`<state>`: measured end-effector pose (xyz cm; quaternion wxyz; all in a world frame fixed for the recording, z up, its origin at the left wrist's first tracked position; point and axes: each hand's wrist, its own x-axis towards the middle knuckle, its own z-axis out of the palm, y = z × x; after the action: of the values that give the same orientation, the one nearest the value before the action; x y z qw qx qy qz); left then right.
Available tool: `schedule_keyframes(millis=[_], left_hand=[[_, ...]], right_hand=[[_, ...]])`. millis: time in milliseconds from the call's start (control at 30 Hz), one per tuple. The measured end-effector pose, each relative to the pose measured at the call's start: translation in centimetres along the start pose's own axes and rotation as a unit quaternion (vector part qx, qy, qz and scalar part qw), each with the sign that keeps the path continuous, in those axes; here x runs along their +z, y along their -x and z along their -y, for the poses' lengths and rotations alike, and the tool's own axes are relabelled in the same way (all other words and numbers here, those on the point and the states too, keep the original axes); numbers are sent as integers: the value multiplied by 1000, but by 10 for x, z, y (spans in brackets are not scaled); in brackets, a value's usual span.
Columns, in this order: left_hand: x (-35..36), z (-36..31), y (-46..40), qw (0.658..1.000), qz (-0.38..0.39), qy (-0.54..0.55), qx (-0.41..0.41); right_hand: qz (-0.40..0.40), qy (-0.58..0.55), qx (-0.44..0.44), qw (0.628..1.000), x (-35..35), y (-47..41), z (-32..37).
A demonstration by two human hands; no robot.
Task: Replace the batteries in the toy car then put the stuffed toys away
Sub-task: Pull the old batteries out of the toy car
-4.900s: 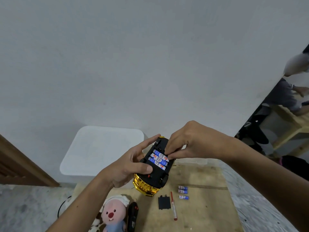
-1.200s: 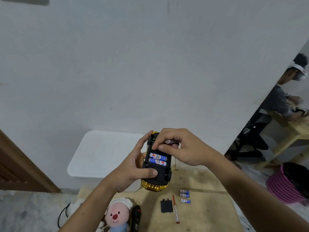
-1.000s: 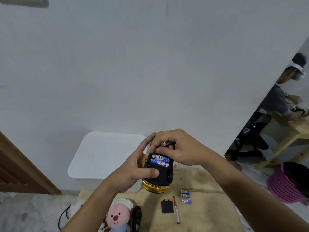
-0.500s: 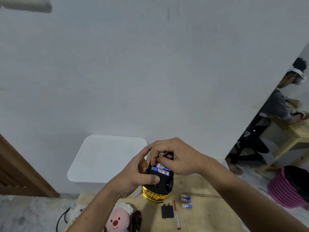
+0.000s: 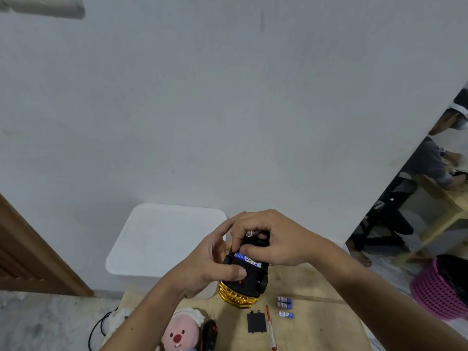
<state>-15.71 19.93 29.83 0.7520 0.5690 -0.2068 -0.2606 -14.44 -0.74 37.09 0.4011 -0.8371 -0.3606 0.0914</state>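
The gold toy car point(image 5: 240, 295) is held upside down above the wooden table point(image 5: 316, 330), its black underside and open battery bay facing me. My left hand point(image 5: 210, 264) grips the car from the left, thumb across its underside. My right hand point(image 5: 276, 239) holds one battery point(image 5: 249, 233) between its fingers, and its fingertips press on the blue batteries point(image 5: 244, 257) in the bay. Three loose batteries point(image 5: 285, 306), the black battery cover point(image 5: 256, 323) and a red screwdriver point(image 5: 271, 330) lie on the table. A pink stuffed toy point(image 5: 178, 336) sits at the near edge.
A white lidded bin point(image 5: 162, 241) stands against the wall behind the table. A black remote point(image 5: 209, 334) lies beside the stuffed toy. A pink basket point(image 5: 440, 290) stands on the floor at right, and another person sits at a wooden table point(image 5: 453, 198) beyond it. A wooden door point(image 5: 25, 259) is at left.
One battery has come out of the bay and is now in my right hand. Over the last second both hands and the car sank lower, and my right fingers moved down onto the remaining batteries.
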Motion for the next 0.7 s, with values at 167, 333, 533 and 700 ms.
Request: schedule_keyframes(millis=[167,333,533,700], left_hand=[[-1,-1,-2,1000,3,4,3],[1,-5,-4,1000,12,7,-1],[1,-6,-6,1000,7,9,-3],[-2,-7,-7,1000,6,11,-12]], right_hand=[[7,-1,-2,1000,-3,-3,-2],[8,-6,9,1000,-7,-3,-4],[-11,-11,29,999,-9,-6,-5],[-12,21,24,999,-16,-10,-5]])
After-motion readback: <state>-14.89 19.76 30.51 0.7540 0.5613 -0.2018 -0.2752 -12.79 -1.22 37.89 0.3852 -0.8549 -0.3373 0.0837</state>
